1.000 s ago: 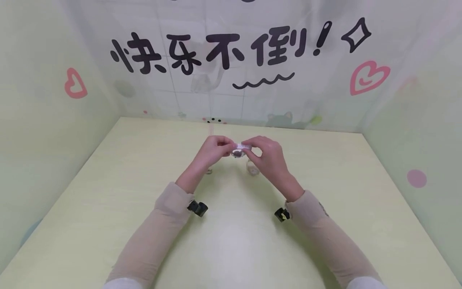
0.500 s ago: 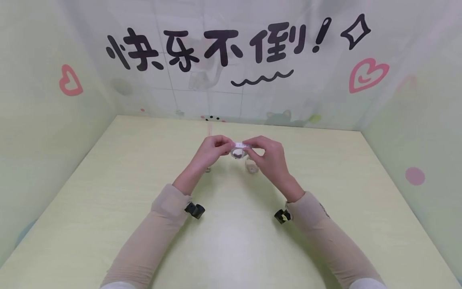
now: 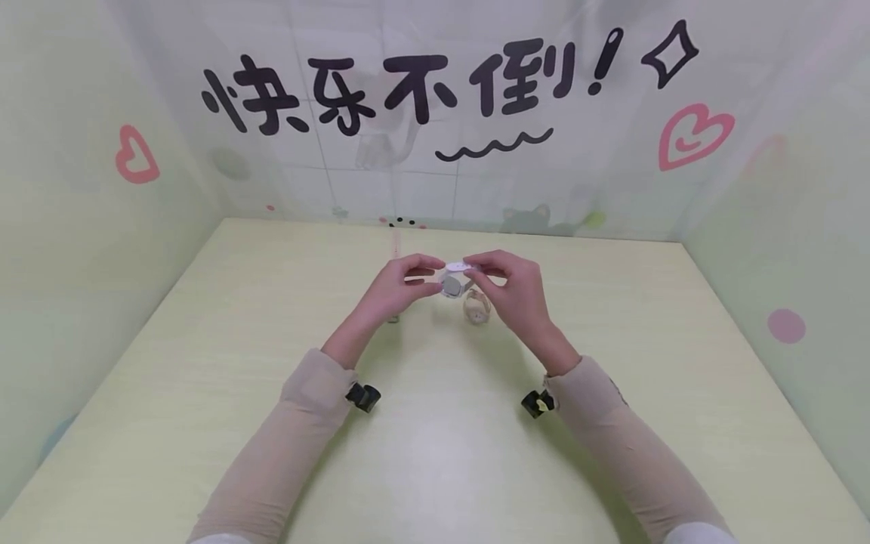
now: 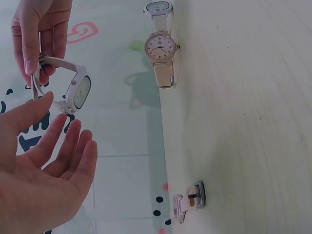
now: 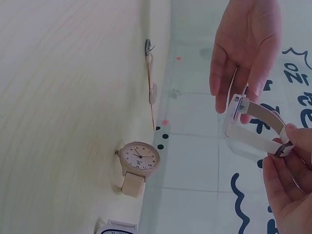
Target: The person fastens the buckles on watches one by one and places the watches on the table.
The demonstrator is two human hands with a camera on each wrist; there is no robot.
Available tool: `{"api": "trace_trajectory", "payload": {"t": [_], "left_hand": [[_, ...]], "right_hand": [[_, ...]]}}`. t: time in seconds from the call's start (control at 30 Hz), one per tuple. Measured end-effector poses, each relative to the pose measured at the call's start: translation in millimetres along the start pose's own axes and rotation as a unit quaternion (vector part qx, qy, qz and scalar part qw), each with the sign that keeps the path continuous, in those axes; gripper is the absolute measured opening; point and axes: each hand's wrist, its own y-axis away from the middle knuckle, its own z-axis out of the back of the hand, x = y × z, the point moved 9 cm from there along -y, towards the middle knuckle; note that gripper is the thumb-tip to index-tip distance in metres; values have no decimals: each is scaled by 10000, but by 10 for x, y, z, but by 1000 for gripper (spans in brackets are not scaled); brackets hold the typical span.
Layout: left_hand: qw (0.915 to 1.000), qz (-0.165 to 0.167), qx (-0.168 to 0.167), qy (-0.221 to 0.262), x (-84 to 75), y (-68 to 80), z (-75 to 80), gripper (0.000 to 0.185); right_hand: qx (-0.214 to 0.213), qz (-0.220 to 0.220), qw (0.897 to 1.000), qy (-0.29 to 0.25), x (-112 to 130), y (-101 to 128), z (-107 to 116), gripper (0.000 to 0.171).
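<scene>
White-strapped watch [image 4: 78, 92] hung in the air above the pale green table [image 3: 204, 423], between the two hands and a little toward the far wall. Half a second earlier both hands had pinched it close together, fingertips nearly meeting over the case; now they had drawn slightly apart. The left hand [image 3: 397, 287] had let go: in the left wrist view its fingers [image 4: 73, 151] lay straight and relaxed beside the case, the thumb just short of the strap, holding nothing. The right hand [image 3: 513, 291] alone carried the watch, its thumb and fingers pinching the strap ends near the buckle [image 5: 282, 148], so the case [image 5: 237, 105] dangled on the looped band.

I judge that the two-handed work on the strap had reached a pause, with the watch passed wholly to the right hand and the left free to re-grip or leave.

Below the hands, a beige-strapped round watch [image 5: 138, 161] stood on the table, its dial facing the wrist cameras. Just beyond it another white watch [image 4: 158, 9] showed only partly at the picture edge. A further small piece, seemingly a watch lying on its side [image 4: 191, 200], rested near the wall on the left side. Behind all stood the tiled backdrop with black lettering [image 3: 387, 83] and pink hearts.
</scene>
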Motion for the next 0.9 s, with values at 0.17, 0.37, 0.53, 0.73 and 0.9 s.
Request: {"api": "trace_trajectory", "payload": {"t": [0.17, 0.37, 0.53, 0.73, 0.9], "left_hand": [[9996, 35, -67, -255, 60, -7, 9, 34], [9991, -41, -94, -423, 87, -36, 13, 30], [9995, -104, -28, -307, 73, -43, 0, 29], [9997, 1, -28, -225, 113, -36, 11, 28], [9997, -5, -122, -205, 126, -35, 44, 26]], "right_hand": [[41, 13, 10000, -26, 6, 0, -1, 17], [79, 64, 9999, 21, 9, -6, 9, 14], [240, -2, 9997, 73, 8, -5, 2, 13], [527, -164, 9984, 96, -33, -8, -63, 13], [629, -222, 9978, -67, -34, -14, -98, 15]]}}
